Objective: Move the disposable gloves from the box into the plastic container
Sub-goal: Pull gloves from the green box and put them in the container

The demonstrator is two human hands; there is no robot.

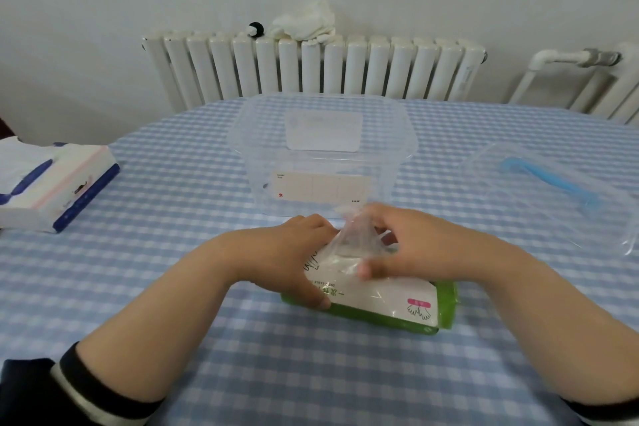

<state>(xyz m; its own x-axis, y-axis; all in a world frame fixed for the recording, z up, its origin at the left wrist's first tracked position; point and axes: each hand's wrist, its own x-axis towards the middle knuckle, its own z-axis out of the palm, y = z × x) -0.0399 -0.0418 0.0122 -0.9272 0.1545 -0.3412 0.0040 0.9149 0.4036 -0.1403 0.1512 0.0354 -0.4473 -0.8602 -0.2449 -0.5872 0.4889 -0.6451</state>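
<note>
A green and white glove box [397, 304] lies flat on the checked tablecloth in front of me. My left hand [290, 252] presses down on its left end, fingers over the top. My right hand [415, 245] pinches a thin clear disposable glove [349, 239] that sticks up out of the box opening. Just beyond the box stands the clear plastic container [321, 156], open at the top, with a white label on its near wall. I see nothing lying inside it.
A tissue pack [52, 183] with blue edges lies at the left. The container's clear lid [553, 190] with a blue handle rests at the right. A white radiator [311, 69] with a cloth on top stands behind the table [173, 287].
</note>
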